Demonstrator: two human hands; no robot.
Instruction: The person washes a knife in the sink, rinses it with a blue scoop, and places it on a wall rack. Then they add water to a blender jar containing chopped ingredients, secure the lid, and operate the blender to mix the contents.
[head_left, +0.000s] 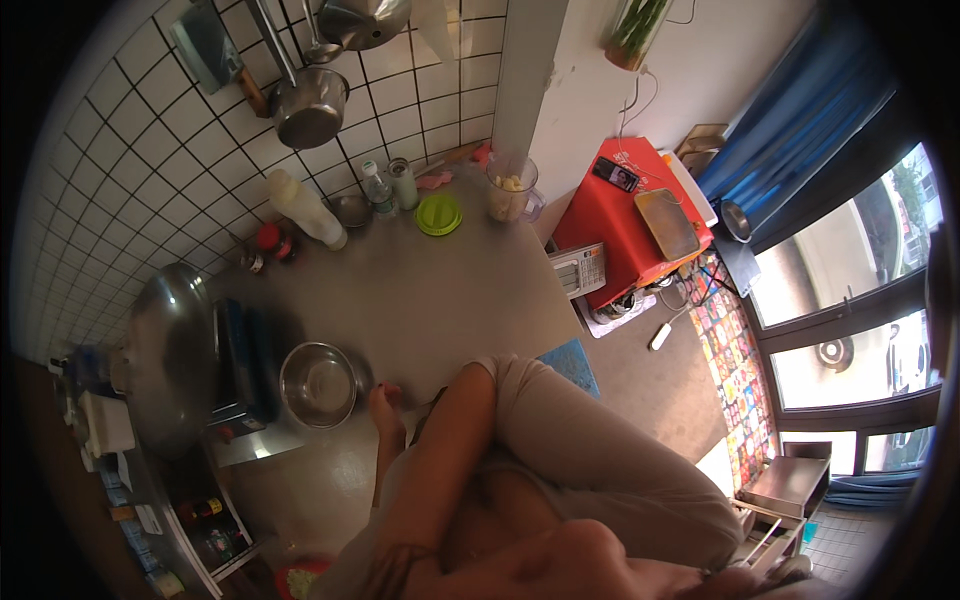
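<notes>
My left hand (386, 409) hangs over the near edge of the steel counter (420, 300), fingers partly bent, with nothing visible in it. Just left of it stands a round stainless steel bowl (319, 386) with a pale patch on its bottom. My right arm, in a light sleeve pushed to the elbow, folds across in front of my body. Its hand (405, 562) lies in shadow by my left sleeve, and its fingers are hard to make out. A green plastic lid (438, 215) and a blender jug (511, 191) holding pale chunks stand at the far side.
Bottles (304, 210) and a red-lidded jar (275, 241) line the tiled wall. A large domed metal lid (169, 360) stands left, by a dark blue appliance (244, 364). Pans (307, 109) hang above. Right are a red-covered stand (634, 210) and a digital scale (579, 270).
</notes>
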